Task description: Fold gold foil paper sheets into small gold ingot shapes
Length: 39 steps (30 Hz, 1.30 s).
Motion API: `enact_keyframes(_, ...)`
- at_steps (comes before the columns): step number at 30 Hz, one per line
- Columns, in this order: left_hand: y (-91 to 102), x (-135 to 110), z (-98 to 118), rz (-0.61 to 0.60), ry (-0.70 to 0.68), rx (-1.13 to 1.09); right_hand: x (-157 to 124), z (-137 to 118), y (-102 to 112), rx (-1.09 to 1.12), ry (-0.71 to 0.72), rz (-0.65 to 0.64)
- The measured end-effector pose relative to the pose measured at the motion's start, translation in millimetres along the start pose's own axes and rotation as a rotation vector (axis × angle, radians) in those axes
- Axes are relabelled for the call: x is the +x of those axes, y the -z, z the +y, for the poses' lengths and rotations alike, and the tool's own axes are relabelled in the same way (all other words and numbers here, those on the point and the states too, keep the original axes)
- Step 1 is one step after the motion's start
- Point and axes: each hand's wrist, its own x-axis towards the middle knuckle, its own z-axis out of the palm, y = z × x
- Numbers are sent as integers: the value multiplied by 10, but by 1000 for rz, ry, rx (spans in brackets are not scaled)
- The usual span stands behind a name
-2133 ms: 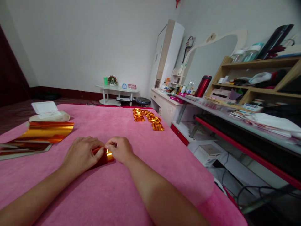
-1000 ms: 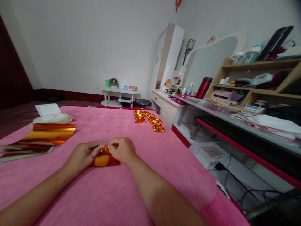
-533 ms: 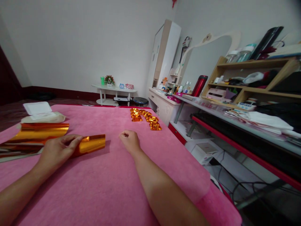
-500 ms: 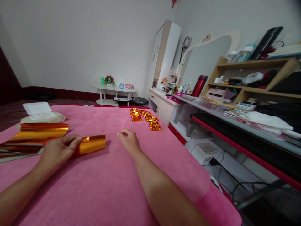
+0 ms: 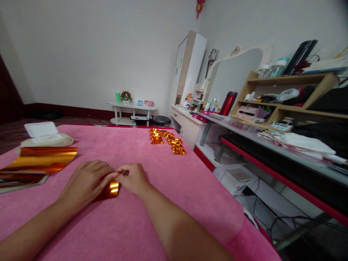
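Note:
A sheet of shiny gold foil paper [image 5: 111, 190] lies on the pink cloth [image 5: 114, 232], mostly covered by my left hand [image 5: 92, 177]. The fingers of that hand press down on the sheet. My right hand [image 5: 133, 177] is closed in a pinch at the sheet's far right corner, and its fingertips meet the left fingertips there. To the left rests a stack of gold foil sheets [image 5: 46, 159]. Several folded gold foil ingots [image 5: 176, 141] stand in a bent row at the far right of the cloth.
An opened pack of wipes [image 5: 45, 137] sits behind the stack. Right of the cloth's edge runs a desk [image 5: 244, 125] with a wooden shelf [image 5: 288, 79] and a red thermos [image 5: 228, 103]. A low white table [image 5: 130, 106] stands by the far wall.
My left hand has brought the foil sheet down flat onto the cloth, nearer to me. The right hand has moved left and now touches the sheet's corner. The view has tilted slightly up.

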Motion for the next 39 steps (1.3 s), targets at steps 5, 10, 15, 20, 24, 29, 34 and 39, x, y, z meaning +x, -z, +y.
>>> enact_keyframes(5, 2, -44, -52, 19, -18, 177, 8, -71, 0, 184, 25, -56)
enact_keyframes(10, 102, -114, -329, 121, 36, 305, 76, -37, 178, 299, -88, -3)
enact_keyframes(15, 166, -164, -457, 330, 292, 189, 161, 41, 331, 278, -59, 253)
enact_keyframes(20, 115, -109, -227, 313, 490, -425, 175, 92, 309, 211, -18, 444)
enact_keyframes(24, 14, -31, 12, 96, 551, -970, 112, 56, 286, -144, 191, 457)
enact_keyframes(29, -43, -17, 152, 38, 699, -1337, 28, -68, 271, -588, 571, 336)
enact_keyframes(34, -76, -17, 127, 73, 789, -1504, -16, -153, 218, -677, 713, 214)
enact_keyframes(39, -125, 0, 50, 232, 871, -1584, -5, -123, 148, -360, 443, 283)
